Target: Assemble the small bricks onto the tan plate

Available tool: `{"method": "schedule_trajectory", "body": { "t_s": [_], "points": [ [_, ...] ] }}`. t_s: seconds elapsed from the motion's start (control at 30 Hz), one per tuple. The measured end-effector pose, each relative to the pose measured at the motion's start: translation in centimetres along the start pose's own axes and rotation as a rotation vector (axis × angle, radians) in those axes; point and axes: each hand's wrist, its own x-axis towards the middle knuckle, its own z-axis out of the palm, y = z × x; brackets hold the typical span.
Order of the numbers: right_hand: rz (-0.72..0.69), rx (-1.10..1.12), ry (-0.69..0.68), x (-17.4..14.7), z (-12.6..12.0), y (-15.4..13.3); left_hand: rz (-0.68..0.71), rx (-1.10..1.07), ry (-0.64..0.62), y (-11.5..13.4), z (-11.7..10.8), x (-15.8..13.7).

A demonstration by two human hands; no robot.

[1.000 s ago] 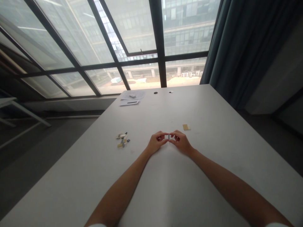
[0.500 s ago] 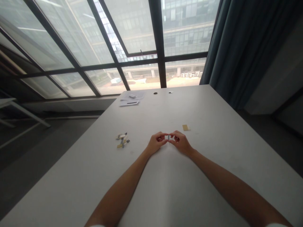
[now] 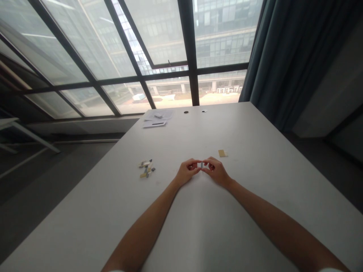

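At the far left edge, part of a second table with a white top and pale slanting legs (image 3: 36,134) is seen over a dark floor (image 3: 76,158). Beyond the work surface, a wide window with dark metal frames (image 3: 193,53) is noted. On the large white smooth-topped table (image 3: 198,132), a loose pile of small yellow, grey, white and black pieces (image 3: 146,170) is found to the left, well apart from the hands; single shapes in it cannot be resolved. Behind the pile, near the table's far left corner, white paper sheets (image 3: 166,113) are laid, overlapping, with a dark strip (image 3: 158,124) seen on the nearest. A round dark opening (image 3: 186,112) is set near the far edge.

Near mid-table, a small, narrow blue-grey piece (image 3: 201,165) is held upright between the two hands. Its left side is pinched by the thumb and fingers of the left hand (image 3: 188,170), its right side by those of the right hand (image 3: 214,169); both hands are curled. Just beyond the right hand, a small flat yellow-and-white ribbed piece (image 3: 222,153) is observed lying untouched. At the right, the window is bordered by a dark blue fabric curtain (image 3: 266,71).
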Motion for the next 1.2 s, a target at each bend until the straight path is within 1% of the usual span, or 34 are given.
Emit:
{"method": "schedule_trajectory", "body": {
  "t_s": [1.2],
  "points": [
    [-0.006, 0.018, 0.001, -0.01, 0.15, 0.28, -0.006, -0.003, 0.001, -0.40, -0.03, 0.01]
  ]
}}
